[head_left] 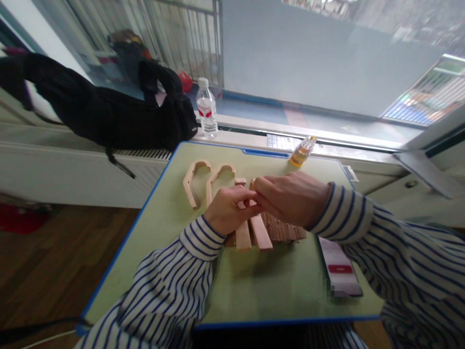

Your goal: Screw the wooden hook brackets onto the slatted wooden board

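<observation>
My left hand [229, 208] and my right hand [290, 198] meet over the middle of the table, fingertips pinched together. Whatever sits between the fingers is too small or hidden to make out. Beneath them lie two pale wooden bars [243, 236] side by side, pointing toward me. The bars rest on a brown slatted wooden piece [285, 229], which shows mostly to the right and is partly covered by my hands. Left of the hands are two hook-shaped wooden pieces, an outer one [188, 184] and an inner one [209, 186].
The light green table [261, 286] has a blue edge. A phone [339, 269] lies at right, and a small bottle of yellow liquid [302, 151] stands at the back. On the sill are a water bottle [207, 111] and a black bag [119, 114], below the window.
</observation>
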Demonstrator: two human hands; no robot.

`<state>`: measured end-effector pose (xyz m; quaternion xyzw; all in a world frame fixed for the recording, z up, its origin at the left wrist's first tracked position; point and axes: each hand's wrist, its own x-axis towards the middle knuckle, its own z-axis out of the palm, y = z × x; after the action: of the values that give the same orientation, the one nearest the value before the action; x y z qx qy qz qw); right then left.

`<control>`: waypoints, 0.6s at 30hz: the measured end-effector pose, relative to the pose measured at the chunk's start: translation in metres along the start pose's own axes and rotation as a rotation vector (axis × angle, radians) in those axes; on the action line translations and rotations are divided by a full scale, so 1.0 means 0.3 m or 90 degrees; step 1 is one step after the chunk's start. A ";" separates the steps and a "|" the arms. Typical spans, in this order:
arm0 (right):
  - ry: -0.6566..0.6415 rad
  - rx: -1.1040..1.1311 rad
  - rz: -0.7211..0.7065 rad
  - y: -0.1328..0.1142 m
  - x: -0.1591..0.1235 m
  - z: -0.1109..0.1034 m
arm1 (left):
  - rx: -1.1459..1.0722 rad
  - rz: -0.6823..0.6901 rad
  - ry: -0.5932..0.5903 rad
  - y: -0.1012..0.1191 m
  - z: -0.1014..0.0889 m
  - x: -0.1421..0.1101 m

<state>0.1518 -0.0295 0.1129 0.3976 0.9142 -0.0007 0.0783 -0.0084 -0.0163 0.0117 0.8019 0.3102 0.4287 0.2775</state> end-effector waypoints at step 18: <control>0.048 -0.055 0.149 -0.069 -0.010 0.027 | -0.032 0.004 -0.041 -0.012 0.003 -0.009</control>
<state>0.1400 -0.0464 0.1040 0.4974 0.8631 0.0629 0.0609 -0.0098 -0.0161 0.0073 0.8091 0.2879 0.4111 0.3058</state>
